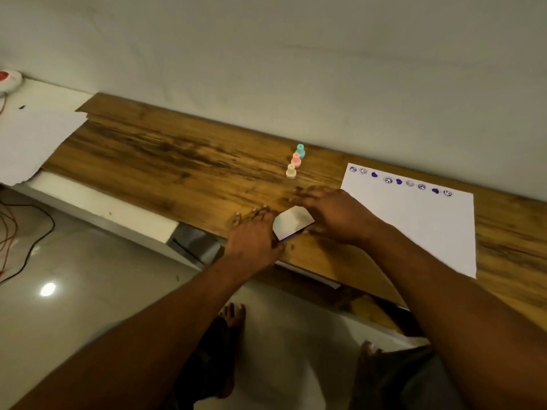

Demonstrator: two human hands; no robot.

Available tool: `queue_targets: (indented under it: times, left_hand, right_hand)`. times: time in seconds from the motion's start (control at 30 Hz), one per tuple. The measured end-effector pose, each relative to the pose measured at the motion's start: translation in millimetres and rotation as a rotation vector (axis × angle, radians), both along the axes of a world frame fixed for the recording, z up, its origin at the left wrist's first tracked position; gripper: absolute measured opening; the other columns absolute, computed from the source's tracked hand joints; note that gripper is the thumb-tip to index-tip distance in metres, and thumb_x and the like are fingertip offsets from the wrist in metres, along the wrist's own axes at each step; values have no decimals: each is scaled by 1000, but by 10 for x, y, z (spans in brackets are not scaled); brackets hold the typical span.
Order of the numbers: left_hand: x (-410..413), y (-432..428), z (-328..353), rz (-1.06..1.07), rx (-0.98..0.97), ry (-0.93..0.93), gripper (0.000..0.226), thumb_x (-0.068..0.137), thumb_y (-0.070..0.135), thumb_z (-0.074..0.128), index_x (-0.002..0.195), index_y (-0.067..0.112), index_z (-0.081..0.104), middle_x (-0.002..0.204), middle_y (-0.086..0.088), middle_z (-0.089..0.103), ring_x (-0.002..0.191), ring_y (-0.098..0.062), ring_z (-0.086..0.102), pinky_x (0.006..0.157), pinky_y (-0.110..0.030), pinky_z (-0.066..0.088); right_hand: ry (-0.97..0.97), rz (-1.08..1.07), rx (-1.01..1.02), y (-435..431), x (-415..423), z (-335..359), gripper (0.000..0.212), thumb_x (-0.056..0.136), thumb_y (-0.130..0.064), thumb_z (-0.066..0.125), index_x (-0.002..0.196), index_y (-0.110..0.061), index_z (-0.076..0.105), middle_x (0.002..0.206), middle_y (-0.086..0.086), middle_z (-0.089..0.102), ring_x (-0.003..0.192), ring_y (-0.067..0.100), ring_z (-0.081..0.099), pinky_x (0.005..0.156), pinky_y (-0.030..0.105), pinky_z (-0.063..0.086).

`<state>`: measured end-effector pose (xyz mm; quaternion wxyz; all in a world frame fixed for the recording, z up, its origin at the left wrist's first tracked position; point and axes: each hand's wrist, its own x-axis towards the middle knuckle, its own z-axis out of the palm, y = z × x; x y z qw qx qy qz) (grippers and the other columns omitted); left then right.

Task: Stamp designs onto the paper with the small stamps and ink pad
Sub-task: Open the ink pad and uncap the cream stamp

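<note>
Fingers of left hand (251, 233) and right hand (334, 216) lie straight beside ink pad (293, 221); paper (414, 229) prints illegible.

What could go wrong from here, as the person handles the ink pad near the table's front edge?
1. The ink pad lies near the table's front edge between the left hand and right hand; a slip might drop it to the floor.
2. The three stamps stand just beyond the right hand's fingers; a knock could topple them.
3. The right forearm passes over the paper's edge and may shift it.
</note>
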<state>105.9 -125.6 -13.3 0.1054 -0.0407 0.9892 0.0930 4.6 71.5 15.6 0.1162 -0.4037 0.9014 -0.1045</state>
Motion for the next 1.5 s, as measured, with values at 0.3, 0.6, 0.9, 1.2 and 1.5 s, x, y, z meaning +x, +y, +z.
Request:
queue_targets:
  times: [0.3, 0.6, 0.9, 1.2, 1.5]
  left_hand:
    - [-101, -79, 44, -82, 6, 20, 73, 83, 51, 78, 146, 29, 49, 143, -1, 59, 128, -24, 59, 98, -40, 52]
    - [-144, -250, -34, -92, 64, -16, 81, 76, 61, 82, 144, 31, 49, 175, -11, 9, 162, -29, -5, 124, -50, 30]
    - [-112, -296, -24, -56, 146, -42, 93, 75, 58, 84, 152, 29, 41, 174, -8, 19, 162, -27, 3, 125, -53, 29]
    - [-118, -333, -59, -53, 138, -68, 107, 78, 64, 80, 162, 24, 26, 175, -6, 15, 162, -28, -5, 128, -53, 20]
    - [-121, -326, -67, -49, 113, -81, 109, 79, 64, 79, 163, 22, 24, 175, -6, 12, 162, -28, -6, 128, -54, 21]
  right_hand:
    - [-86, 49, 49, -57, -121, -243, 64, 87, -40, 78, 146, -31, 54, 151, -6, 54, 134, 18, 52, 98, 29, 48]
    - [-46, 117, 59, -20, -110, -174, 62, 85, -51, 76, 141, -30, 59, 141, -6, 61, 122, 16, 59, 87, 27, 55]
    - [-227, 21, -139, 59, -126, -79, 37, 100, -45, 59, 128, -25, 72, 118, -7, 75, 103, 11, 67, 83, 32, 58]
    - [-216, -123, -196, -9, -245, -304, 34, 106, -39, 49, 130, -20, 64, 118, 1, 71, 102, 16, 63, 76, 30, 54]
    - [-122, -208, -213, -86, -365, -490, 40, 103, -33, 58, 142, -28, 55, 139, -1, 60, 123, 19, 57, 86, 27, 50]
